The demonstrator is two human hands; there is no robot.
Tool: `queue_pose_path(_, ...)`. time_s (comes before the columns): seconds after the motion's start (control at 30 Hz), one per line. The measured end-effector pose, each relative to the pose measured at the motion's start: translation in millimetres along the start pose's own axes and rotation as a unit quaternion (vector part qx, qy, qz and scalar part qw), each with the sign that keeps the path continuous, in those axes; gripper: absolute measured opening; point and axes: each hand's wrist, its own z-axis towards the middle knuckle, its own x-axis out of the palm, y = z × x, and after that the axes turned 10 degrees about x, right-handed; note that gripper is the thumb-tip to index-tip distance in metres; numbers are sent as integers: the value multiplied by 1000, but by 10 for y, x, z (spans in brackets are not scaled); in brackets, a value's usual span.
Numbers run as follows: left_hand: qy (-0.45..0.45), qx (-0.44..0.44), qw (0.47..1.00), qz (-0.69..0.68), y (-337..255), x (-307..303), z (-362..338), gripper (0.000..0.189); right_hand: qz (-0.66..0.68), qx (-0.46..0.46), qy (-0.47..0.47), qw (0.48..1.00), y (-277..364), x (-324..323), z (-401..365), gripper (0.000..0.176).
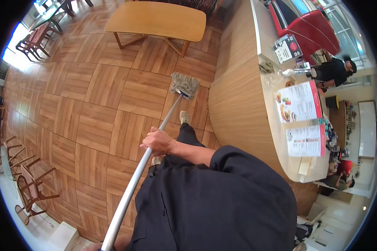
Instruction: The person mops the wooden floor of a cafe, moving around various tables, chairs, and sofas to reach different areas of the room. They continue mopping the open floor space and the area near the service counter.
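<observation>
A string mop with a long silver metal pole (131,187) runs diagonally from the bottom edge up to its grey, shaggy head (185,85), which lies on the wooden floor beside the counter's base. My right hand (158,141) is closed around the middle of the pole. Low at the frame's bottom edge, my left hand (94,247) wraps the upper end of the pole; most of it is cut off. One of my shoes (184,117) shows just behind the mop head.
A curved wood-panelled counter (238,83) rises on my right, with menus (297,101) on top. Ahead stands a low wooden table (157,19). Chairs (31,188) are at the left. Behind the counter is a person in dark clothes (333,72), and another person (339,181) farther down.
</observation>
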Motion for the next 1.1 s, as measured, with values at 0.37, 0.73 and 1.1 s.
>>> queue_pose_path(0.37,43,-259,921,288,3947,-385,-360,33,-314,339,-178,869,-3603,-2475,364,21)
queue_pose_path(0.73,143,-427,831,326,5248,-253,-1914,39,654,593,-232,409,-4084,-2637,-202,52)
queue_pose_path(1.1,-147,-692,642,296,2318,-1068,-3445,38,289,761,-143,563,-2119,-717,-2978,63)
